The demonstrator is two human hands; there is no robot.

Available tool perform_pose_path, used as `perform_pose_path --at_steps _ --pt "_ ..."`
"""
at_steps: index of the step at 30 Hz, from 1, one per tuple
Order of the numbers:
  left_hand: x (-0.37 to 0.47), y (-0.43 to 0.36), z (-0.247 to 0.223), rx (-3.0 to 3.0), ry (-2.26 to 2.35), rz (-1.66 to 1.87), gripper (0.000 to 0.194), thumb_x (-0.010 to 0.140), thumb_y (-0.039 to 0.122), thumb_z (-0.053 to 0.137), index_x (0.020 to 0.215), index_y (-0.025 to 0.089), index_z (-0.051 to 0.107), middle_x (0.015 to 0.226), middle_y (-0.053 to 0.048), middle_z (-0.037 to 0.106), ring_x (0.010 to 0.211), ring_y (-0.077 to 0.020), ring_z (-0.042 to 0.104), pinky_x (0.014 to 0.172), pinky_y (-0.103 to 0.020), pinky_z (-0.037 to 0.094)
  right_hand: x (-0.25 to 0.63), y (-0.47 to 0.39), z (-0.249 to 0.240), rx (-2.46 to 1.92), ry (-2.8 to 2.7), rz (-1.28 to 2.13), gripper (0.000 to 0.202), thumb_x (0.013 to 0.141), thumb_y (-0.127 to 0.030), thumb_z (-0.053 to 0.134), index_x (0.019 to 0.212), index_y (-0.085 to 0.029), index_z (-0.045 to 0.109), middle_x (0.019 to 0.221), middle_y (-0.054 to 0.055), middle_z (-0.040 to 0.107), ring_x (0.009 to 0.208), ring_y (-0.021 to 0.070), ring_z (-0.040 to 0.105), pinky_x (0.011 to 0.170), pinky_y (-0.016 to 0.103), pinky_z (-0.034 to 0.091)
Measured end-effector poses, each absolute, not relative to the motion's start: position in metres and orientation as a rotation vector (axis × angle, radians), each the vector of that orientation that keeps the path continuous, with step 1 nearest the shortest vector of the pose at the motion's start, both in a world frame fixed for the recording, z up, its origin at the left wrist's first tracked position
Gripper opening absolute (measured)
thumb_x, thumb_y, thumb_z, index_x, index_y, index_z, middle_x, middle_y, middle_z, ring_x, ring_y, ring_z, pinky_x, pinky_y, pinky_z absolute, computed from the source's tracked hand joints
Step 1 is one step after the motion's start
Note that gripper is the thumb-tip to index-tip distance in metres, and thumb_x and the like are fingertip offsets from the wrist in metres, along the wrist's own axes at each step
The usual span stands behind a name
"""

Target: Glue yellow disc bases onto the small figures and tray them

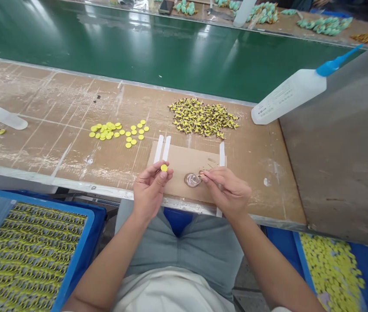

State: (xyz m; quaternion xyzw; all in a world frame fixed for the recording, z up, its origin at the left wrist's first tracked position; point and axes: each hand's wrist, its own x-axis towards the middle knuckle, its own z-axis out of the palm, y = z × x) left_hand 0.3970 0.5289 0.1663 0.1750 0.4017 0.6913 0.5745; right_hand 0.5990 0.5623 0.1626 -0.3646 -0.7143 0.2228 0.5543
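Pinched between the thumb and fingertips of my left hand (pixel 151 186) is a small round yellow disc (pixel 164 167). My right hand (pixel 227 186) has its thumb and forefinger closed on a thin, small piece (pixel 201 174) whose kind I cannot make out. Its tip meets the edge of a shiny, clear brownish puddle (pixel 192 180). That puddle lies on a cardboard sheet (pixel 184 158) held down with white tape. Beyond the sheet is a heap of tiny yellow and dark brown pieces (pixel 203 117). More yellow discs (pixel 108 130) lie loose to the left.
A white bottle with a blue nozzle (pixel 289 95) leans against a grey metal panel (pixel 343 151) at right. Blue trays hold rows of yellow pieces (pixel 31 255) at lower left and loose yellow discs (pixel 331 268) at lower right. A green belt (pixel 122 52) runs behind the worktable.
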Motion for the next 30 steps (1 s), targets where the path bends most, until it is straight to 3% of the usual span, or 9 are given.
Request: perform_pose_path --at_steps 9,21,30 --pt "0.3967 0.5273 0.1651 0.399 0.904 1.623 0.027 0.073 0.029 0.092 0.097 0.022 0.083 0.099 -0.005 0.078 0.078 -0.0095 0.074 0.075 -0.018 0.060 0.5971 0.5613 0.1626 -0.818 -1.700 0.540 0.026 0.091 -0.011 0.076 0.107 -0.030 0.079 0.091 0.003 0.078 0.077 0.0234 0.072 0.070 0.044 0.061" --pt "0.3960 0.5271 0.1637 0.386 0.892 1.617 0.028 0.074 0.030 0.091 0.099 0.021 0.082 0.099 -0.005 0.077 0.078 -0.0095 0.073 0.077 -0.020 0.060 0.5995 0.5599 0.1620 -0.879 -1.666 0.552 0.011 0.092 -0.020 0.077 0.099 -0.029 0.079 0.088 0.004 0.078 0.074 0.0240 0.073 0.069 0.042 0.062" --pt "0.3952 0.5268 0.1651 0.393 0.881 1.614 0.027 0.076 0.027 0.090 0.101 0.022 0.082 0.103 -0.004 0.078 0.081 -0.0082 0.073 0.079 -0.017 0.060 0.6010 0.5579 0.1631 -0.923 -1.656 0.459 0.019 0.092 -0.015 0.075 0.104 -0.029 0.079 0.086 0.003 0.075 0.075 0.0225 0.070 0.073 0.041 0.060"
